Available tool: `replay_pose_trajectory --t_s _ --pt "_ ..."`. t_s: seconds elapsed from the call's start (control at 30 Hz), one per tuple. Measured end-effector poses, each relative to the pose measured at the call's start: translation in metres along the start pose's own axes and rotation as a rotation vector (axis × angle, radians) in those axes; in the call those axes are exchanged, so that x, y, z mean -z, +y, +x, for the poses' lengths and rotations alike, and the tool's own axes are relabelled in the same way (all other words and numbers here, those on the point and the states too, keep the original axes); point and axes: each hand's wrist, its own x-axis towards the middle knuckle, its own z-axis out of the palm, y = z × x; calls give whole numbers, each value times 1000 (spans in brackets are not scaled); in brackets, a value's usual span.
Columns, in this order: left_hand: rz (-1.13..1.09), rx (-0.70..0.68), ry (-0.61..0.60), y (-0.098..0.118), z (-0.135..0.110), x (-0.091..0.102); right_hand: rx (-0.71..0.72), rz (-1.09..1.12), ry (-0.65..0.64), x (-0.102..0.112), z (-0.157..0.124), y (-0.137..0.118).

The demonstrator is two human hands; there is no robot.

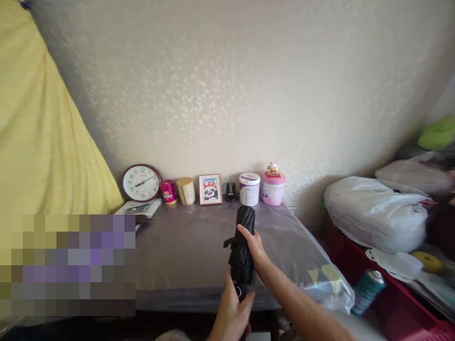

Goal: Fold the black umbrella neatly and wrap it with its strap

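A black folded umbrella (245,222) points up and away from me, over the near part of the table. Low in the view, my left hand (232,308) is closed around its handle, just under a round silvery button. Higher up, my right hand (254,244) wraps the folded canopy from the right side, thumb lying across the cloth. A loose black strap sticks out to the left of the canopy. Parts of the fingers on both hands are hidden behind the umbrella.
Along the wall on the covered table (185,251) stand a clock (141,183), several tins and tubs, a framed panda picture (210,189) and a lucky-cat figure (273,168). A yellow curtain (46,118) hangs left. White bags (377,213) and a green spray can (368,291) are right.
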Motion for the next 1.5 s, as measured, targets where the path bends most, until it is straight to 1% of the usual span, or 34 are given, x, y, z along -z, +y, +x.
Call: replay_pose_trajectory --t_s 0.07,0.1,0.13,0.2,0.3,0.4,0.47,0.5,0.53,0.63,0.67,0.7,0.73,0.83,0.87,0.93,0.97,1.0,1.03,1.1,1.17,1.23,1.33,1.4,1.5 --pt "-157 68 -163 8 -1 0 -57 34 -46 0 -2 -5" --pt "-200 82 -198 10 -2 -1 -77 42 -66 0 -3 -7" --pt "-208 84 -201 10 -1 -3 -84 42 -77 0 -4 -9" --pt "-120 85 -139 7 1 -7 -63 14 -71 0 -6 -9" --pt "96 74 15 -5 5 -10 0 -47 -52 -1 -8 -6" --pt "229 -26 163 -13 8 -5 51 -74 -30 -2 -9 -1" --pt "260 -90 196 -13 7 -1 69 -73 -2 -3 -9 0" --pt "261 -93 185 -11 7 1 64 -68 7 -3 -9 -1" --pt "243 -77 149 -8 6 3 47 -57 4 -3 -9 -2" --pt "72 21 -43 0 4 2 -32 -5 -45 -3 -8 -6" --pt "16 42 -92 2 4 0 -51 10 -62 -3 -7 -7" --pt "-18 55 -113 3 5 -2 -59 18 -74 -3 -7 -7" --pt "-27 57 -99 2 5 -4 -59 17 -80 -3 -7 -8" --pt "17 16 33 -1 6 -7 -30 -1 -67 -2 -8 -8" --pt "34 -1 57 -1 5 -6 -23 -2 -58 -2 -8 -8" --pt "55 -15 24 2 4 1 -16 10 -52 -1 -9 -10" --pt "55 0 -57 5 3 7 -19 16 -58 0 -10 -12" --pt "16 17 -142 9 3 13 -27 19 -68 0 -11 -14" --pt "-47 24 -202 14 4 19 -37 19 -80 0 -11 -15" --pt "-185 37 -142 24 9 27 -62 9 -101 -1 -13 -15" --pt "-326 46 -107 33 16 28 -66 -16 -115 -2 -14 -12" --pt "-393 31 -123 40 22 23 -24 -75 -116 -2 -13 -6" --pt "-371 -20 -126 44 25 11 96 -225 -76 1 -10 1" --pt "-380 -30 -146 42 27 6 169 -332 -36 6 -9 1" --pt "-420 7 -209 32 35 4 256 -483 0 14 -8 -4"
